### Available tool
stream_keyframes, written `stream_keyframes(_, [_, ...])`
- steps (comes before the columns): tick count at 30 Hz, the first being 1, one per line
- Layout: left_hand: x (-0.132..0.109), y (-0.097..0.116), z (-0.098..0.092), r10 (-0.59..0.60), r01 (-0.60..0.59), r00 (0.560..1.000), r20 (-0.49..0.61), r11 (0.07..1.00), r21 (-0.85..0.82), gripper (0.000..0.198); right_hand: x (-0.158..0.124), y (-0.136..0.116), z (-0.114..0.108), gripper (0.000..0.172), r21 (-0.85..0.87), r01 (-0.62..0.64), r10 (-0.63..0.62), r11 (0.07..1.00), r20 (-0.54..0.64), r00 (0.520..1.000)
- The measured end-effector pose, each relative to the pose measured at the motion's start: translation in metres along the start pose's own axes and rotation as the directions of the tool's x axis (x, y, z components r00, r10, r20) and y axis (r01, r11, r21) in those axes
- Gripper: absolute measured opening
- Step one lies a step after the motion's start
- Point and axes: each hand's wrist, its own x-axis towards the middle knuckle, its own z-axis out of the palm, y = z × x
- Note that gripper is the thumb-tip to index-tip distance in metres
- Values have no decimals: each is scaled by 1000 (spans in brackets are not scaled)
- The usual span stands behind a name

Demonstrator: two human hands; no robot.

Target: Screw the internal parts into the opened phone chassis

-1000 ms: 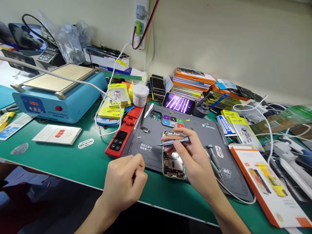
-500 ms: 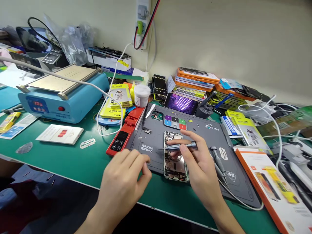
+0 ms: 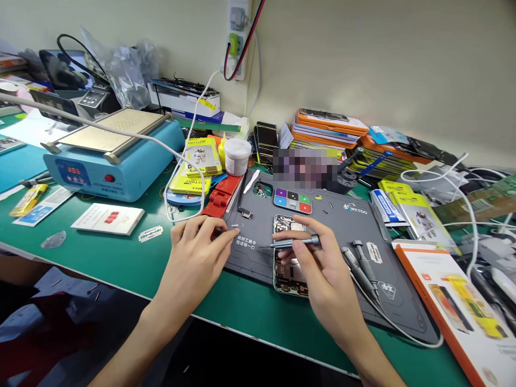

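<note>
My right hand holds a grey precision screwdriver between thumb and fingers, its thin tip pointing left. Beneath that hand lies an opened phone with its inner parts exposed, partly covered by the fingers. My left hand is lowered over the left edge of the grey mat, fingers bent together and the fingertips close to a small metal piece. Whether anything is pinched there is hidden. Under the left hand sits a red folding device, largely covered. A flex cable part lies just beyond the fingertips.
A blue heating plate machine stands at the left. Beyond the phone is a coloured magnetic tray. Two grey-handled tools with a white cable lie at the right. Razor blades, a white tub and battery boxes surround the mat.
My left hand has moved up and forward onto the mat's left edge, now covering part of the red device. The right hand keeps the screwdriver over the phone, nearly unmoved.
</note>
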Motion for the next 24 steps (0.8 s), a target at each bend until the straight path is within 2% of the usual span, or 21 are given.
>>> stream_keyframes(8, [-5, -5, 2, -44, 42, 999, -15, 994, -105, 23, 1, 1, 2, 36, 11, -29, 30, 1000, -13, 999])
stream_keyframes(11, [2, -5, 2, -47, 46, 999, -9, 995, -89, 24, 1, 0, 2, 35, 11, -34, 34, 999, -27, 999])
stream_keyframes(15, [14, -6, 3, -15, 18, 998, 58, 999, -47, 25, 1, -2, 1, 33, 2, -15, 15, 1000, -68, 998])
stream_keyframes(18, [20, -9, 1, -15, 23, 997, 73, 993, -113, 21, 1, -3, 0, 33, 11, 3, -2, 1000, -94, 996])
stream_keyframes(22, [19, -14, -3, -84, 96, 995, 59, 969, -229, 16, 4, -7, -5, 32, 57, 50, -38, 997, -182, 983])
stream_keyframes(24, [17, -15, -3, -61, 71, 997, 52, 975, -212, 15, 5, -8, -11, 33, 95, 77, -50, 993, -256, 965])
